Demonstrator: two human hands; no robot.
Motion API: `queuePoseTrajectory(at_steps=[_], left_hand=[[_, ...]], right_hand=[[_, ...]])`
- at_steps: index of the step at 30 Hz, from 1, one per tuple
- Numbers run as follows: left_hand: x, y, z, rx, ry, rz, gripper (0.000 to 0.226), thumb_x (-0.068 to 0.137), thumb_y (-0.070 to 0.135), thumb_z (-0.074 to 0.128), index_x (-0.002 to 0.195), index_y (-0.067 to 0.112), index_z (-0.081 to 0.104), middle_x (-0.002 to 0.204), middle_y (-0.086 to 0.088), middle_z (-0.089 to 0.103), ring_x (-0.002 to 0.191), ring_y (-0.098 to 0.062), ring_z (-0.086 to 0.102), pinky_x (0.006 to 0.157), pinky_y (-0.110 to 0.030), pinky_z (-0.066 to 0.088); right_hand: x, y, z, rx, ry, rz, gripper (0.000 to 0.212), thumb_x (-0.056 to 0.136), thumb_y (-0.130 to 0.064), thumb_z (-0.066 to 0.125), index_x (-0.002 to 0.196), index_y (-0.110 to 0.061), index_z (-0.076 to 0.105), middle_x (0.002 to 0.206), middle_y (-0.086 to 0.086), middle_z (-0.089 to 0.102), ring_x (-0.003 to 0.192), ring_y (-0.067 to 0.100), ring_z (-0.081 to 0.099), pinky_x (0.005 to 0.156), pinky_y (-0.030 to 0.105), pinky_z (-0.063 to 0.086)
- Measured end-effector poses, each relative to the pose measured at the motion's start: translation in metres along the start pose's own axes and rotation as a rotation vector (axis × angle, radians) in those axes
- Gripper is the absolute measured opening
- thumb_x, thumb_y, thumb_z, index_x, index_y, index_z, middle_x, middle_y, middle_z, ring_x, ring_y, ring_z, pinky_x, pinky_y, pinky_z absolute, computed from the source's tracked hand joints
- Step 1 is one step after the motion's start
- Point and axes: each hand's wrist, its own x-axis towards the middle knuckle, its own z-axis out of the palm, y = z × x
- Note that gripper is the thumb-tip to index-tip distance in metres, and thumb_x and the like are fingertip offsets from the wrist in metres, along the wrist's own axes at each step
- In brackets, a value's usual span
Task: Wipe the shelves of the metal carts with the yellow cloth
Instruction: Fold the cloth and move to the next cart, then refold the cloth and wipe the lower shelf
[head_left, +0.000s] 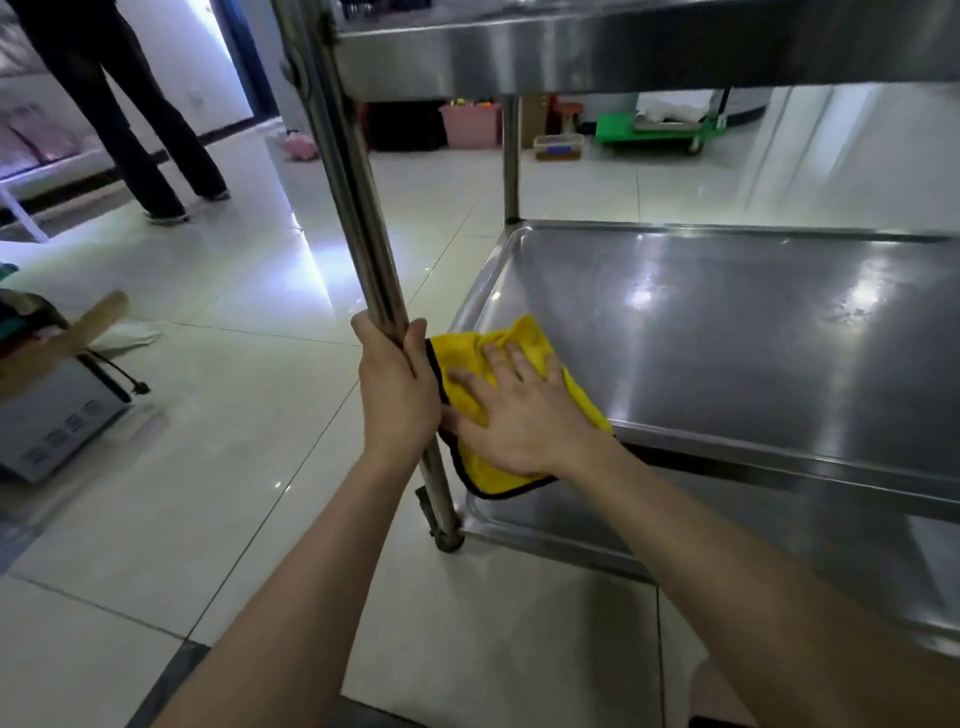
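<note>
Left hand (397, 395) wrapped around upright steel post (358, 218) of metal cart, likely steadying frame against wiping push. Right hand (511, 415) flat, fingers spread, pressing yellow cloth (519, 338) onto near-left corner of middle shelf (727, 322). Cloth sits directly under palm, black-trimmed edge hanging over shelf rim beside post. Lower shelf (571, 525) visible beneath. Smudges show farther right on shelf, judged unwiped. Bystander's legs (140, 130) stand well apart on tiled floor (208, 467).

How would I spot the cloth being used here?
Find the steel cart's middle shelf. At its near left corner, by the post, the right hand presses flat on the yellow cloth. Its black edging matches nothing nearby.
</note>
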Motion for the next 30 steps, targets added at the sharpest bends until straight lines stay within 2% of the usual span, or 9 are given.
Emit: queuePoseTrajectory(at_steps=[5, 9, 10, 12, 15, 18, 21, 26, 30], left_hand=[[0.002, 0.001, -0.003, -0.029, -0.048, 0.029, 0.019, 0.115, 0.028, 0.048, 0.114, 0.016, 0.034, 0.087, -0.001, 0.062, 0.071, -0.01, 0.062, 0.057, -0.02, 0.039], [-0.019, -0.009, -0.017, -0.042, -0.084, -0.057, 0.039, 0.11, 0.027, 0.057, 0.139, 0.007, 0.04, 0.121, -0.008, 0.054, 0.11, -0.025, 0.059, 0.093, -0.035, 0.05], [-0.033, -0.017, -0.023, -0.049, -0.034, -0.109, 0.041, 0.107, 0.029, 0.061, 0.138, 0.009, 0.043, 0.124, -0.008, 0.052, 0.114, -0.024, 0.057, 0.097, -0.037, 0.049], [-0.065, -0.037, -0.036, -0.05, -0.002, -0.209, 0.024, 0.105, 0.036, 0.063, 0.116, 0.017, 0.054, 0.111, -0.004, 0.059, 0.101, -0.016, 0.059, 0.086, -0.04, 0.049], [-0.092, -0.059, -0.04, -0.122, -0.312, -0.427, 0.03, 0.109, 0.04, 0.059, 0.094, 0.017, 0.069, 0.093, -0.002, 0.074, 0.092, -0.018, 0.07, 0.078, -0.046, 0.052], [-0.092, -0.06, -0.032, -0.27, -0.56, -0.514, 0.031, 0.108, 0.045, 0.061, 0.109, 0.021, 0.081, 0.114, 0.005, 0.081, 0.114, -0.014, 0.072, 0.094, -0.034, 0.053], [-0.081, -0.051, -0.022, -0.439, -0.593, -0.551, 0.04, 0.102, 0.056, 0.066, 0.125, 0.026, 0.078, 0.121, 0.01, 0.081, 0.121, -0.01, 0.072, 0.101, -0.032, 0.051], [-0.066, -0.054, -0.012, -0.587, -0.603, -0.568, 0.055, 0.087, 0.059, 0.082, 0.124, 0.019, 0.076, 0.125, 0.007, 0.08, 0.122, -0.015, 0.074, 0.107, -0.038, 0.055], [-0.065, -0.074, -0.016, -0.606, -0.76, -0.5, 0.06, 0.084, 0.042, 0.091, 0.138, 0.034, 0.066, 0.136, 0.012, 0.076, 0.121, -0.011, 0.074, 0.096, -0.031, 0.063]], right_hand=[[-0.049, -0.003, 0.0, -0.081, 0.085, -0.006, 0.088, 0.088, -0.093, 0.014, 0.164, -0.048, 0.02, 0.179, 0.004, 0.011, 0.164, 0.029, 0.006, 0.126, 0.066, 0.009], [-0.065, -0.012, -0.002, -0.134, 0.063, 0.041, 0.08, 0.097, -0.084, 0.015, 0.167, -0.047, 0.009, 0.179, 0.007, 0.008, 0.164, 0.031, 0.007, 0.127, 0.063, 0.012], [-0.068, -0.014, -0.002, -0.146, 0.063, 0.046, 0.076, 0.099, -0.08, 0.014, 0.167, -0.047, 0.008, 0.179, 0.007, 0.009, 0.164, 0.031, 0.009, 0.127, 0.063, 0.013], [-0.074, -0.014, -0.002, -0.11, 0.104, 0.052, 0.065, 0.107, -0.068, 0.018, 0.168, -0.045, 0.015, 0.176, 0.004, 0.02, 0.162, 0.029, 0.019, 0.126, 0.059, 0.018], [-0.069, -0.001, -0.017, 0.13, 0.313, 0.193, 0.052, 0.112, -0.046, 0.038, 0.159, -0.025, 0.043, 0.156, 0.007, 0.052, 0.143, 0.031, 0.046, 0.116, 0.05, 0.038], [-0.048, 0.02, -0.036, 0.076, 0.334, 0.424, 0.065, 0.102, -0.059, 0.054, 0.147, -0.013, 0.053, 0.142, 0.014, 0.059, 0.133, 0.037, 0.049, 0.11, 0.052, 0.043], [-0.034, 0.031, -0.043, 0.233, 0.213, 0.508, 0.06, 0.097, -0.057, 0.067, 0.14, -0.015, 0.06, 0.136, 0.011, 0.065, 0.127, 0.032, 0.058, 0.104, 0.047, 0.05], [-0.069, 0.02, -0.04, 0.504, 0.416, 0.29, 0.021, 0.094, -0.039, 0.073, 0.108, -0.029, 0.062, 0.096, -0.017, 0.063, 0.085, 0.003, 0.06, 0.075, 0.018, 0.047], [-0.123, 0.007, -0.009, 0.506, 0.51, 0.108, 0.016, 0.097, -0.034, 0.07, 0.104, -0.026, 0.058, 0.098, -0.016, 0.055, 0.09, 0.005, 0.057, 0.071, 0.013, 0.043]])
